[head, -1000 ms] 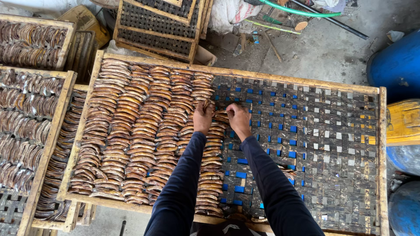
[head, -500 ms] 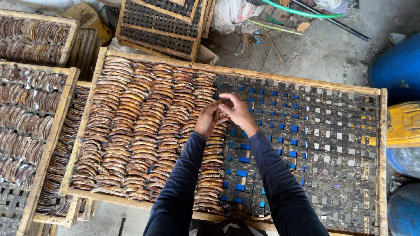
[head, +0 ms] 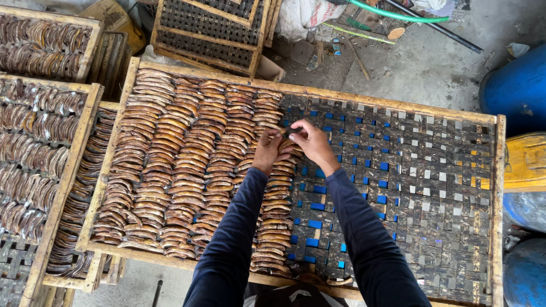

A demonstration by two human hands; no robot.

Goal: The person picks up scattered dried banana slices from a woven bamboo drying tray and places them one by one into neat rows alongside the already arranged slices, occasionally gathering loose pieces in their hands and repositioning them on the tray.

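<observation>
A person in dark long sleeves leans over a wooden drying tray (head: 318, 92) with a woven strip bottom, dark with blue showing through the gaps. The left half of the tray is filled with rows of brown, curved dried pieces (head: 187, 165); the right half is bare weave.

Both hands meet near the middle of the tray, toward its far rim, right at the edge of the filled rows. The left hand (head: 269, 152) has its fingers curled and pressed together, tips on the top of the nearest row. The right hand (head: 314, 143) pinches a small dark piece (head: 292, 131) between thumb and forefinger, the other fingers folded under; the piece sits just above the weave, between the two hands and touching both.

Left of the tray stand more wooden trays (head: 42, 148) loaded with similar curved pieces, darker and greyer. Beyond the tray's far rim, empty mesh frames (head: 210, 28) lean stacked, with a flat brown cardboard scrap (head: 114, 20) to their left and a white sack (head: 310, 14) with red and dark printing to their right. A green hose (head: 398, 16) crosses the concrete beyond the sack. Right of the tray are blue barrels (head: 520, 85) and a yellow container (head: 526, 162) between them.
</observation>
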